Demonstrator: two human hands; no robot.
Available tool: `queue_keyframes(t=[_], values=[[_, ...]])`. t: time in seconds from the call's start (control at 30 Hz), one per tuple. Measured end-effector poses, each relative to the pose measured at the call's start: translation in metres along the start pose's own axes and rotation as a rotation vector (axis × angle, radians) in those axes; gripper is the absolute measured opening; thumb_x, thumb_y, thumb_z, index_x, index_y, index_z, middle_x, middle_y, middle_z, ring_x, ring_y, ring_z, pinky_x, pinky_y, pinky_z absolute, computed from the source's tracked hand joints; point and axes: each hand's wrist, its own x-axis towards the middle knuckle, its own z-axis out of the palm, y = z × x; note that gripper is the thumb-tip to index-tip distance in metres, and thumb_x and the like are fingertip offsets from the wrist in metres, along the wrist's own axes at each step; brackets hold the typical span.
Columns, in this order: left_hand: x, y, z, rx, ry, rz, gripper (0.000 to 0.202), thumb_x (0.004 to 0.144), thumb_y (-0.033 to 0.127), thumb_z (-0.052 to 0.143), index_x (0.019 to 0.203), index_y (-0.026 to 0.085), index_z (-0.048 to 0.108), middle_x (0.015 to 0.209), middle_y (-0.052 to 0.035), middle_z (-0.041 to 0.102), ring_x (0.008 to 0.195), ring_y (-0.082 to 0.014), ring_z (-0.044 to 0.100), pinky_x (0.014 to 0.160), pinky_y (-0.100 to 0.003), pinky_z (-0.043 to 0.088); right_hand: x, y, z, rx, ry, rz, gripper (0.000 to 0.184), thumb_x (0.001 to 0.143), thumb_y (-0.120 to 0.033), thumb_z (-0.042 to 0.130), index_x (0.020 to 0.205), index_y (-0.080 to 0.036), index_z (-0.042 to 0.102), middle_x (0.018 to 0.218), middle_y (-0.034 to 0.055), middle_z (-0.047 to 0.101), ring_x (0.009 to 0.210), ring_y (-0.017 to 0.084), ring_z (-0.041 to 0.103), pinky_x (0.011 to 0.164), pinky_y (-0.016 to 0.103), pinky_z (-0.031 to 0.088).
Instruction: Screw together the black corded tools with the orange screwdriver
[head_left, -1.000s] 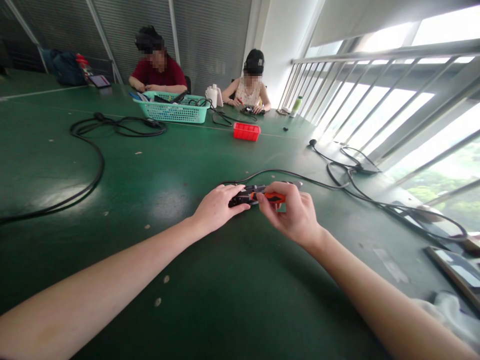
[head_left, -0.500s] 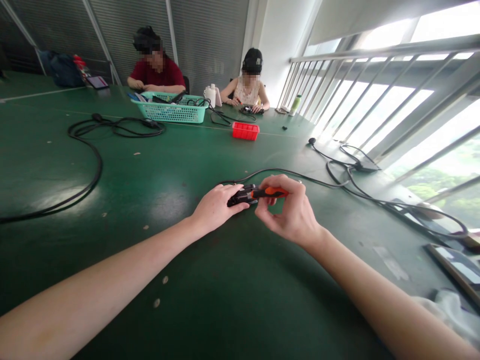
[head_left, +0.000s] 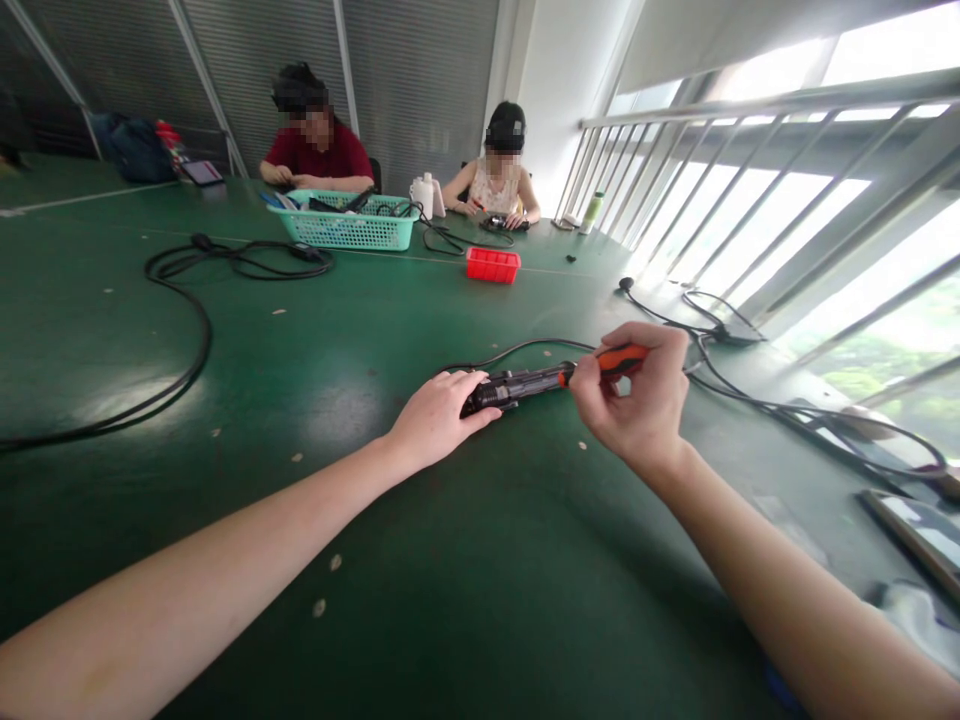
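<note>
A long black tool body (head_left: 517, 384) lies on the green table (head_left: 315, 330), with a black cord running from it. My left hand (head_left: 439, 417) rests on its left end, fingers closed over it and pinning it down. My right hand (head_left: 637, 400) is closed in a pinch round an orange-handled screwdriver (head_left: 611, 360), whose tip meets the right end of the black tool. Both forearms reach in from the bottom of the view.
Black cables (head_left: 187, 330) loop across the table at left and right (head_left: 750, 400). A teal basket (head_left: 349, 222) and a red tray (head_left: 493, 264) stand further back, where two other people sit. A phone (head_left: 911, 530) lies at the right edge by the railing.
My right hand has slid to the right along the tool with the orange screwdriver, uncovering the black body. My left hand has stayed on the left end.
</note>
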Motion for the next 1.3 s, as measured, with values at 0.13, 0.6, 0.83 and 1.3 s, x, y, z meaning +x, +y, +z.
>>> queue_keyframes(t=[0.13, 0.6, 0.83, 1.3], values=[[0.000, 0.000, -0.001, -0.005, 0.005, -0.001, 0.054, 0.101, 0.054, 0.059, 0.141, 0.017, 0.058, 0.139, -0.0121, 0.066, 0.127, -0.0301, 0.061, 0.105, -0.043, 0.051, 0.002, 0.006, 0.001, -0.045, -0.012, -0.048, 0.028, 0.088, -0.030, 0.066, 0.111, -0.024, 0.051, 0.076, -0.0038, 0.063, 0.046, 0.011, 0.053, 0.045, 0.026, 0.046], [0.000, -0.002, 0.001, 0.021, 0.027, 0.020, 0.050, 0.101, 0.052, 0.059, 0.139, 0.019, 0.058, 0.136, -0.0114, 0.067, 0.125, -0.0298, 0.063, 0.103, -0.042, 0.052, -0.004, 0.004, 0.011, -0.073, -0.114, -0.227, 0.035, 0.091, -0.031, 0.068, 0.118, -0.022, 0.048, 0.075, -0.0038, 0.067, 0.050, 0.011, 0.059, 0.049, 0.023, 0.043], [0.000, -0.004, 0.001, -0.008, 0.039, 0.025, 0.053, 0.100, 0.053, 0.061, 0.141, 0.019, 0.059, 0.136, -0.0116, 0.068, 0.124, -0.0291, 0.063, 0.104, -0.043, 0.053, -0.005, 0.007, 0.012, -0.025, -0.117, -0.086, 0.038, 0.091, -0.035, 0.066, 0.119, -0.022, 0.044, 0.077, -0.0034, 0.065, 0.051, 0.012, 0.058, 0.051, 0.025, 0.046], [-0.002, 0.000, -0.003, -0.020, 0.027, 0.029, 0.056, 0.099, 0.051, 0.065, 0.144, 0.020, 0.057, 0.138, -0.0111, 0.067, 0.127, -0.0290, 0.063, 0.107, -0.044, 0.053, -0.006, 0.007, 0.016, -0.173, -0.021, -0.188, 0.033, 0.092, -0.039, 0.070, 0.113, -0.023, 0.051, 0.072, -0.0040, 0.068, 0.051, 0.013, 0.064, 0.051, 0.025, 0.043]])
